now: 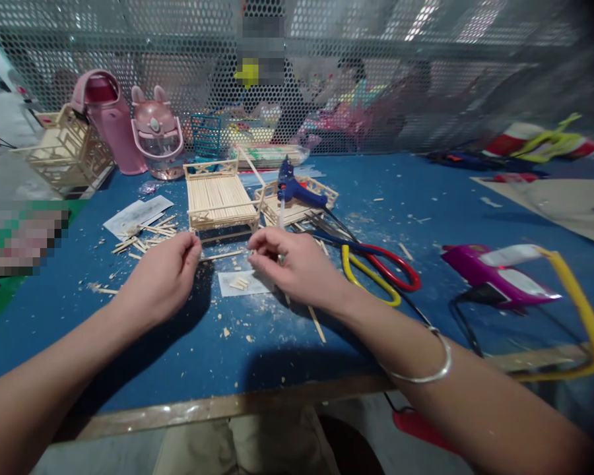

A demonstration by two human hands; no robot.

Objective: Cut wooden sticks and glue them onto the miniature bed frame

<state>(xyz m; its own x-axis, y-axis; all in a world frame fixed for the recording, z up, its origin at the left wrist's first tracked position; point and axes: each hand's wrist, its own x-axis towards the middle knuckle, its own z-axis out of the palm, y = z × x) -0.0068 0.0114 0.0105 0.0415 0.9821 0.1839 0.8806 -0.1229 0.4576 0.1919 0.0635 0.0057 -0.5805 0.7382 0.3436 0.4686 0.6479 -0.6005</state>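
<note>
Pale wood makes up the small slatted frame [222, 195] on the blue counter [188, 369], just beyond the left hand [161, 280] and right hand [297, 267]. The left grip is pinched narrow at one end of a thin stick [222, 255]; the right grip curls narrow by a paper slip [258, 282]. I cannot tell whether either holds anything. Beside the frame sits a glue gun [301, 192].
</note>
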